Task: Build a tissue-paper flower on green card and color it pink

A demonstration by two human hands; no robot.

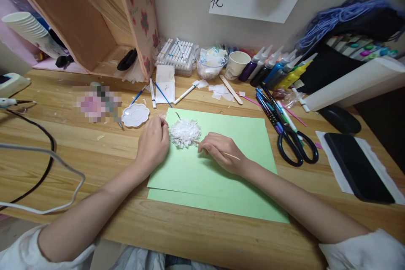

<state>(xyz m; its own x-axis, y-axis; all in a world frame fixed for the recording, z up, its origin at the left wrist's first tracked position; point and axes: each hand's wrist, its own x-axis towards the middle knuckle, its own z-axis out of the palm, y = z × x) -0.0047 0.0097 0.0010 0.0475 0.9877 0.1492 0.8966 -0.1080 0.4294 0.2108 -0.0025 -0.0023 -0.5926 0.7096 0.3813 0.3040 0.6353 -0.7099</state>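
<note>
Fingers of my right hand (223, 152) are closed together, pinched on a thin, pale, wooden-looking stick (231, 156). The stick points to the 4 o'clock rim of the white, ruffled, layered paper flower (184, 132); whether its tip touches, I can't tell. Flower lies toward 10 o'clock on the light green, flat, stacked paper sheets (243, 135).

Left hand (152, 143): fingers curled in, beside the flower at its 9 o'clock, by the sheets' edge. Can't tell if they grip anything.

Nearby: white, scalloped plastic palette (135, 115) at the flower's 10 o'clock; black-handled, ring-grip scissors (296, 145) past my right hand, about 3 o'clock.

Step in hand, my judgement: fine stick work at the petal edge. Next move calls for light, steady tip control and a still base; the thin petals look likely to crush or snag under a hard push.
</note>
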